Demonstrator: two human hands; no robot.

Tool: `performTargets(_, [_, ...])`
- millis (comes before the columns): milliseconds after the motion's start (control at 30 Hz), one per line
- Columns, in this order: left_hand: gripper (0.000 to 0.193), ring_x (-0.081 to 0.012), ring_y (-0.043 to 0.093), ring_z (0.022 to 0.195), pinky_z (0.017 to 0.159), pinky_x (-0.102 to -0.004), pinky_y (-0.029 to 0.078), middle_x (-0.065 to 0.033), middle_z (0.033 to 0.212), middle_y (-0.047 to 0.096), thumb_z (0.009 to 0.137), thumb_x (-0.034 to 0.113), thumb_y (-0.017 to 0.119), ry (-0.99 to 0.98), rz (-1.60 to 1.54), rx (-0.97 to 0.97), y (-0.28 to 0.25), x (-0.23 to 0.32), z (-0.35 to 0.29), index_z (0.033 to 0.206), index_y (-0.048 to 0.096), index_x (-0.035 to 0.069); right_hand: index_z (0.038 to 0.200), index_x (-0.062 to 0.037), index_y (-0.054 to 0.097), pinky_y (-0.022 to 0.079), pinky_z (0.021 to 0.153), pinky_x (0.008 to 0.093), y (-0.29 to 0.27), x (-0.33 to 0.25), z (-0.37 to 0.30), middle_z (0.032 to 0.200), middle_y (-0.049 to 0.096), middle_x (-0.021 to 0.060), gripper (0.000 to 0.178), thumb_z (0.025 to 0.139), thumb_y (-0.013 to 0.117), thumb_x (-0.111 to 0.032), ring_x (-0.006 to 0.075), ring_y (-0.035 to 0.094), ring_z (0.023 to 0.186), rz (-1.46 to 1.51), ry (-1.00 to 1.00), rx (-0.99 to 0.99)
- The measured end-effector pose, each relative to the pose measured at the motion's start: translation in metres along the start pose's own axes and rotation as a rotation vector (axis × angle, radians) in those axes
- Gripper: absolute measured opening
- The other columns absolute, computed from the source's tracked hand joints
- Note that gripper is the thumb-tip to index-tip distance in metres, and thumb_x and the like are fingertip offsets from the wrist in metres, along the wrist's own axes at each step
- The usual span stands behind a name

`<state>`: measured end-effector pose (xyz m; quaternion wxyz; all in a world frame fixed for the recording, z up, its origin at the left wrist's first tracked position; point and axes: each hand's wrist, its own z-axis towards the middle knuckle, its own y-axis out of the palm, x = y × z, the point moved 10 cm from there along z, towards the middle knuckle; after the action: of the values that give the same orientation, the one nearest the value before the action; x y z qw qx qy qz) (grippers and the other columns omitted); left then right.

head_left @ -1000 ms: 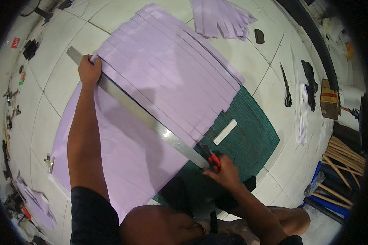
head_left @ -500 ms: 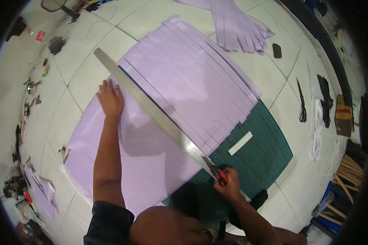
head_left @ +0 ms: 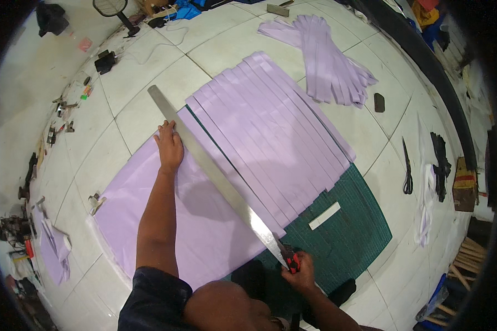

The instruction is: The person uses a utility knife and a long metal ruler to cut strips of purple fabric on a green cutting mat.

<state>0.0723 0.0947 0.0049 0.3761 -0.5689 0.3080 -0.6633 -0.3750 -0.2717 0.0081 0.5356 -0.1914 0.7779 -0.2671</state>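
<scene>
A long metal ruler (head_left: 215, 174) lies diagonally over a sheet of lilac fabric (head_left: 204, 231). My left hand (head_left: 170, 148) lies flat on the fabric near the ruler's far end, fingers stretched out, fingertips at its edge. My right hand (head_left: 301, 275) is closed around a red and black utility knife (head_left: 291, 260) at the ruler's near end; its blade tip is too small to make out. Right of the ruler, lilac strips (head_left: 270, 138) lie side by side on a dark green cutting mat (head_left: 359, 220). A short white bar (head_left: 324, 215) rests on the mat.
A bundle of lilac strips (head_left: 334, 66) lies on the tiled floor beyond the mat, with a dark flat block (head_left: 379, 102) near it. Black scissors (head_left: 407, 168) lie at the right. A metal clip (head_left: 96, 203) sits at the fabric's left edge. Wooden sticks (head_left: 469, 256) are stacked lower right.
The ruler has shifted left from the strips, baring a narrow green gap. My left hand has come up against the ruler's edge, and my right hand with the knife has moved nearer me. The view has shifted.
</scene>
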Motion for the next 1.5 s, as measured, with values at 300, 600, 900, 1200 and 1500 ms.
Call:
performTargets(300, [0.041,-0.0435,0.024,0.146,0.119,-0.0589,0.011,-0.0231,0.155,0.034,0.099,0.026,0.051,-0.035,-0.028,-0.005,-0.008,0.008,0.002,0.136,0.049,0.009,0.11,-0.0002,0.056,0.039,0.093,0.0498,0.009,-0.004,0.003,0.111,0.056,0.0194,0.056,0.068,0.083,-0.025,0.0393,0.053,0.107,-0.125,-0.053,0.01])
performTargets(600, [0.038,-0.0452,0.032,0.142,0.116,-0.0597,0.02,-0.0256,0.152,0.038,0.097,0.033,0.059,0.051,0.11,-0.04,-0.007,0.019,0.005,0.124,0.056,0.008,0.106,-0.0045,0.059,0.037,0.09,0.0516,0.003,-0.022,0.01,0.107,0.058,0.0174,0.04,0.076,0.077,-0.023,0.0381,0.054,0.105,-0.119,-0.027,0.028])
performTargets(900, [0.039,-0.0448,0.04,0.135,0.11,-0.0609,0.025,-0.0269,0.139,0.049,0.094,0.032,0.062,0.149,0.095,0.003,-0.009,0.008,0.009,0.121,0.058,0.004,0.116,-0.0024,0.053,0.043,0.087,0.0475,-0.011,0.0,0.011,0.113,0.057,0.0196,0.05,0.083,0.077,-0.032,0.0353,0.057,0.104,0.134,0.149,-0.161])
performTargets(1200, [0.024,-0.0403,0.055,0.113,0.095,-0.0462,0.045,-0.0209,0.119,0.059,0.091,0.016,0.064,0.418,0.163,0.135,-0.051,0.104,0.02,0.108,0.061,-0.001,0.112,-0.008,0.048,0.052,0.072,0.046,-0.262,0.028,0.034,0.094,0.062,0.0143,0.04,0.089,0.069,-0.032,0.0309,0.067,0.085,-0.469,0.278,-0.375])
performTargets(1500, [0.026,-0.0355,0.059,0.1,0.087,-0.0423,0.049,-0.0179,0.108,0.061,0.086,0.012,0.069,0.642,0.129,-0.474,-0.033,0.25,-0.042,0.108,0.062,0.001,0.11,-0.0077,0.046,0.051,0.07,0.0489,-0.397,0.038,0.11,0.088,0.065,0.0153,0.038,0.095,0.06,-0.04,0.0377,0.067,0.081,-0.738,-0.126,0.05])
